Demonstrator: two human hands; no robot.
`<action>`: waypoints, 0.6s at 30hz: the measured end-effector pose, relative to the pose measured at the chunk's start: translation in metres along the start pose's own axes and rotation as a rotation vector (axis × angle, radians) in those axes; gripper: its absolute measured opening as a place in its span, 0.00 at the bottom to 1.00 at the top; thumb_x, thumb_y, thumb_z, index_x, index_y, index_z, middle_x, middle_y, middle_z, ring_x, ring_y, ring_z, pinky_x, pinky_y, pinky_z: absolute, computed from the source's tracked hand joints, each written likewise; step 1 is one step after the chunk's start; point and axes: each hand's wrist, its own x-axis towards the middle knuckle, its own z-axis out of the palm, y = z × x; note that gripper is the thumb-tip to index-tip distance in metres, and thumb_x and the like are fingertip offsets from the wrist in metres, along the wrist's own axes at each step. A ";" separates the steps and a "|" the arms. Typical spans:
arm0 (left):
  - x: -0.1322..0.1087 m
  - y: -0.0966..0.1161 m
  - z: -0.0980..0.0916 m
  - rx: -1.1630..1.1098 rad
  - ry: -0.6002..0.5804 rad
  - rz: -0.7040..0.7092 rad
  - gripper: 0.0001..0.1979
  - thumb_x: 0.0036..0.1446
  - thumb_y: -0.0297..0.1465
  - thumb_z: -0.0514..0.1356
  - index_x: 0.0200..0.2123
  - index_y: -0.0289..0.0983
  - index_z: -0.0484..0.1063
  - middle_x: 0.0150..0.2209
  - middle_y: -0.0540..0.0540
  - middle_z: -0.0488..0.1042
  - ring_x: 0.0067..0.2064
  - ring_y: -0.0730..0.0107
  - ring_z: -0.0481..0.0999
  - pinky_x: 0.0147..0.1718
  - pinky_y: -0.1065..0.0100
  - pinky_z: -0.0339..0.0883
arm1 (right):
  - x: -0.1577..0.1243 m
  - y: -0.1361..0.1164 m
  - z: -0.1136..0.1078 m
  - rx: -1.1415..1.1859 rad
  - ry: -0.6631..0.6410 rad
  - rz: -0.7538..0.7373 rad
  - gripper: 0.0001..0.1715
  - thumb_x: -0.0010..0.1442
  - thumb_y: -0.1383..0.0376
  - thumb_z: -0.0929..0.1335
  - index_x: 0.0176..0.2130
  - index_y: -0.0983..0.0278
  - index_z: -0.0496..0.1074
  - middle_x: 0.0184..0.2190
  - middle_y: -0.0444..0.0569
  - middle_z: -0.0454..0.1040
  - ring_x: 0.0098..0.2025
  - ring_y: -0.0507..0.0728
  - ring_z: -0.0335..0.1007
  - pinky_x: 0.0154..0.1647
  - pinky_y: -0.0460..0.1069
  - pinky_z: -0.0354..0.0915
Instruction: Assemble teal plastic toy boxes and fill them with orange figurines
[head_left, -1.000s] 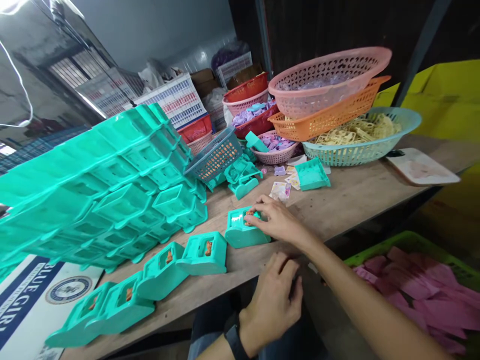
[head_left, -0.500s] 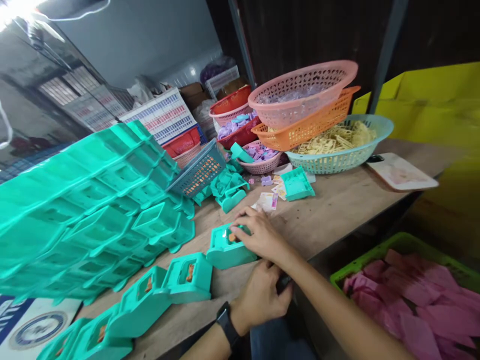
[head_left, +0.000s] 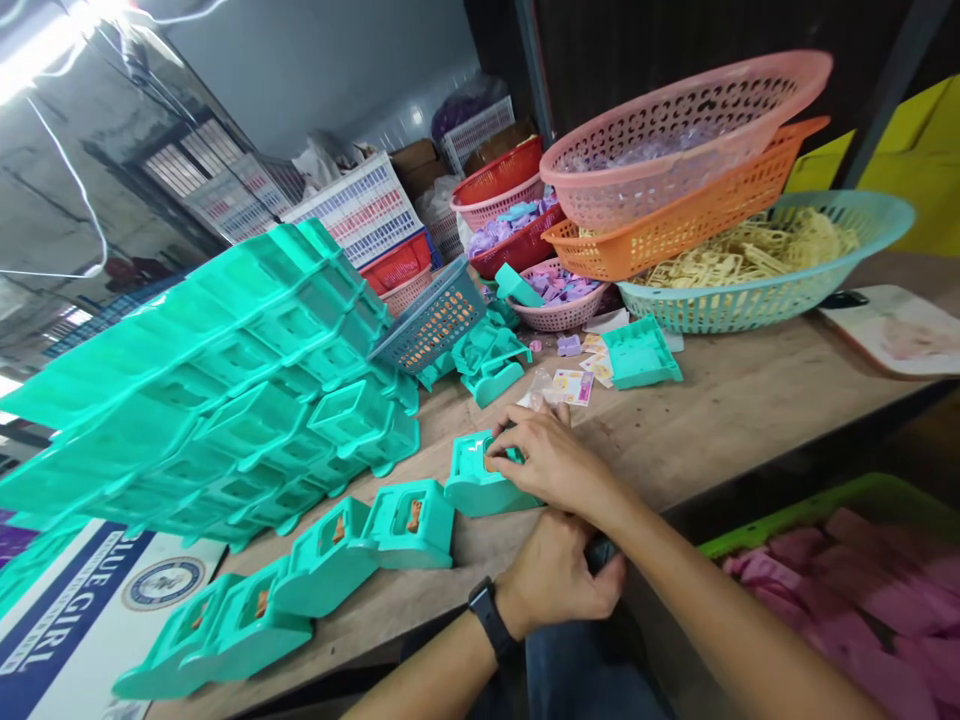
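Observation:
My right hand (head_left: 551,455) is bent over a turquoise plastic housing (head_left: 472,495) on the bench, thumb and fingertips closed at a small orange piece (head_left: 491,461) in its top opening. Just below, my left hand (head_left: 555,575), with a black watch on the wrist, is curled at the bench edge around a dark object (head_left: 601,553), mostly hidden. Several similar housings (head_left: 330,575) stand in a row to the left, each with an orange bone-shaped piece (head_left: 414,515) in its opening.
Stacked turquoise housings (head_left: 225,390) rise at the left. Behind stand a blue-grey basket (head_left: 431,320), a pink basket (head_left: 690,110), an orange basket (head_left: 697,225) and a pale-blue basket (head_left: 720,310) of yellow parts. A green crate (head_left: 795,515) of pink pieces sits below right.
The view has swung, shifting the scene rightward and slightly up. My right fingers have closed in at the orange piece in the housing. My left hand stays curled at the bench edge.

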 end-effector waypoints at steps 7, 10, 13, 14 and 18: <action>0.006 -0.002 -0.009 -0.011 -0.055 0.011 0.18 0.55 0.21 0.60 0.49 0.35 0.78 0.49 0.41 0.82 0.53 0.51 0.79 0.57 0.57 0.74 | -0.027 -0.005 -0.036 0.095 0.138 -0.035 0.12 0.63 0.70 0.70 0.40 0.58 0.84 0.45 0.47 0.83 0.49 0.60 0.75 0.56 0.61 0.61; 0.018 0.001 -0.012 0.095 -0.168 0.049 0.12 0.59 0.25 0.62 0.47 0.35 0.76 0.49 0.39 0.77 0.52 0.53 0.77 0.55 0.56 0.74 | -0.083 0.022 -0.055 0.098 0.687 0.125 0.12 0.69 0.63 0.67 0.44 0.58 0.82 0.43 0.48 0.83 0.47 0.58 0.77 0.53 0.55 0.68; 0.032 0.004 -0.008 0.362 -0.252 0.117 0.18 0.62 0.28 0.65 0.55 0.36 0.72 0.56 0.35 0.72 0.57 0.47 0.73 0.57 0.46 0.71 | -0.157 0.074 -0.042 -0.118 1.160 0.597 0.22 0.73 0.52 0.63 0.47 0.63 0.78 0.43 0.53 0.81 0.46 0.59 0.76 0.49 0.54 0.69; 0.036 0.005 -0.006 0.421 -0.255 0.142 0.21 0.63 0.27 0.64 0.59 0.37 0.69 0.60 0.34 0.70 0.61 0.44 0.70 0.59 0.42 0.69 | -0.181 0.094 -0.029 -0.153 1.159 0.753 0.27 0.73 0.48 0.60 0.47 0.65 0.77 0.40 0.54 0.80 0.41 0.58 0.77 0.44 0.53 0.70; 0.040 0.003 0.003 0.507 -0.269 0.233 0.29 0.68 0.20 0.53 0.70 0.38 0.56 0.71 0.37 0.60 0.73 0.55 0.57 0.73 0.44 0.52 | -0.245 0.164 0.042 -0.109 0.912 0.976 0.27 0.70 0.46 0.65 0.35 0.65 0.75 0.26 0.45 0.74 0.23 0.52 0.67 0.27 0.50 0.67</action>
